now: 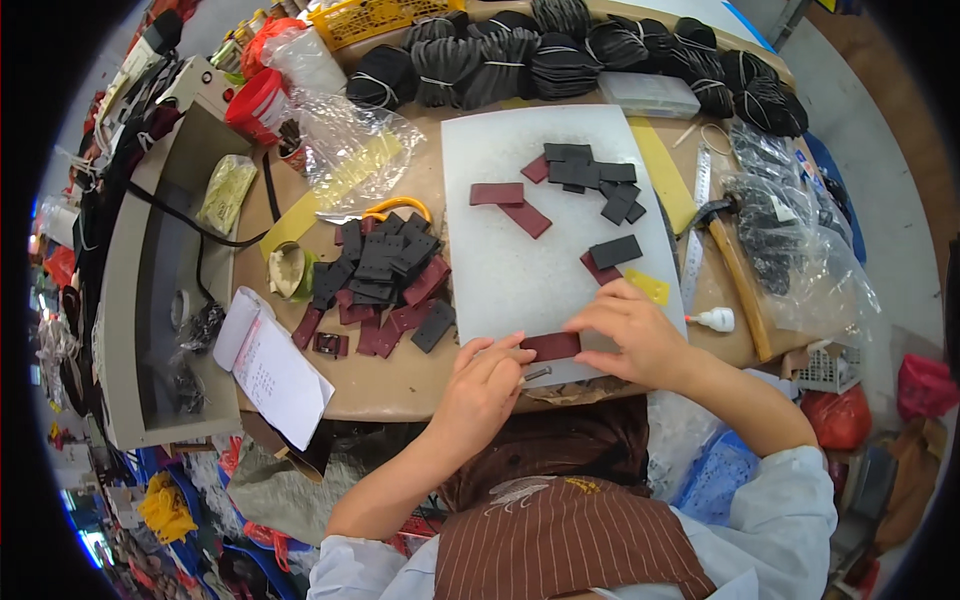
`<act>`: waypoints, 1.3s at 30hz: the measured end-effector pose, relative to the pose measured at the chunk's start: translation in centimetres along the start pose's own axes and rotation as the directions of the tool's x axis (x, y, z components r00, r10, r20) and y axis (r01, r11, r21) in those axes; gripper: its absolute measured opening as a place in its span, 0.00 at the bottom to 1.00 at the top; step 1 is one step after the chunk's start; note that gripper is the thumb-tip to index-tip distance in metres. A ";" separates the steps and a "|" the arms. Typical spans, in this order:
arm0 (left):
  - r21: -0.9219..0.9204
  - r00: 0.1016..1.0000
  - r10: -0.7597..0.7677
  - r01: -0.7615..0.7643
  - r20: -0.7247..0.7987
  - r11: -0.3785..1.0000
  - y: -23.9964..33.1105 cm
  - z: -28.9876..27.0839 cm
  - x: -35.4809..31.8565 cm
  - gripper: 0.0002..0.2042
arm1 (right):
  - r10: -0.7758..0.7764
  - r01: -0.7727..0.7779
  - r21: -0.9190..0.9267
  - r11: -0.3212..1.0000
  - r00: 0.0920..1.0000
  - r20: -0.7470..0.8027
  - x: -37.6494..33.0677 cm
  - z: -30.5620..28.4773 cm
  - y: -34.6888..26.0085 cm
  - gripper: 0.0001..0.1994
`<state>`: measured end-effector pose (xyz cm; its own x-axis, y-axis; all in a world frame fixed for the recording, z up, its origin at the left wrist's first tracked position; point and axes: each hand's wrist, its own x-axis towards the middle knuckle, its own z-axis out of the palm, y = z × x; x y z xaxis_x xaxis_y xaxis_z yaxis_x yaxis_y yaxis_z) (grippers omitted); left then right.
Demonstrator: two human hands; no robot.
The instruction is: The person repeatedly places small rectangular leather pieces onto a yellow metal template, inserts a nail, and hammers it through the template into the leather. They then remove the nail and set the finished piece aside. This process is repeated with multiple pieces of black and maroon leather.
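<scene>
A dark red rectangular leather piece (553, 346) lies at the near edge of a white cutting board (480, 270), between my two hands. My left hand (480, 382) is closed with its fingertips on the piece's left end. Around the right end, the thumb and fingers of my right hand (635, 335) grip the two long edges. A small metal punch-like tool (538, 374) lies just below the piece, beside my left fingers; whether they touch it is hard to see. Farther up the board are black leather pieces (570, 165) and more dark red pieces (525, 218).
A heap of black and dark red pieces (375, 265) lies left of the board. To the right are a hammer (740, 275), a steel ruler (695, 235) and a white small bottle (712, 319). Bundled black strips (565, 65) line the back. A notepad (275, 365) sits near left.
</scene>
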<state>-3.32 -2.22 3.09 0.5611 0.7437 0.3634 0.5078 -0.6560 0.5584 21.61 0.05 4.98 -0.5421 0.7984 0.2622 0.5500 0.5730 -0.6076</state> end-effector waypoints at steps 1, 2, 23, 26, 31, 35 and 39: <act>-0.017 1.000 -0.007 0.007 0.000 1.000 0.0 -0.1 0.1 0.11 | 0.032 -0.032 0.027 0.999 0.999 -0.010 0.1 0.1 -0.1 0.20; -0.035 1.000 -0.014 0.014 0.000 0.999 -0.1 -0.1 0.1 0.12 | 0.065 -0.064 0.053 0.997 0.998 -0.019 0.0 0.3 -0.2 0.21; 0.098 0.999 -0.039 0.041 -0.023 0.994 0.4 -0.4 -0.5 0.15 | 0.420 -0.441 -0.215 0.871 0.897 -0.140 -1.3 -4.6 1.9 0.10; 0.102 1.000 -0.007 0.007 0.002 0.995 0.1 -0.7 -0.7 0.16 | 0.442 -0.449 -0.072 0.890 0.891 -0.102 -0.9 -4.1 1.2 0.09; 0.102 0.999 0.012 -0.016 0.041 0.995 -0.4 -0.9 -1.3 0.16 | 0.582 -0.649 0.466 0.601 0.755 0.302 2.0 -2.7 -3.1 0.12; 0.086 0.998 0.025 -0.030 0.056 0.996 -0.4 -1.1 -1.2 0.16 | 0.564 -0.597 0.441 0.670 0.796 0.220 2.9 1.3 -4.4 0.09; 0.011 0.999 -0.036 0.036 -0.008 0.999 -1.3 -1.1 -2.0 0.16 | 0.637 -0.654 0.404 0.640 0.745 0.197 3.0 1.8 -4.7 0.08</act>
<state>-5.79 -2.70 2.48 0.5370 0.7679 0.3493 0.5350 -0.6301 0.5627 16.19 -0.59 7.27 -0.1782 0.9236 -0.3393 0.4493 -0.2304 -0.8631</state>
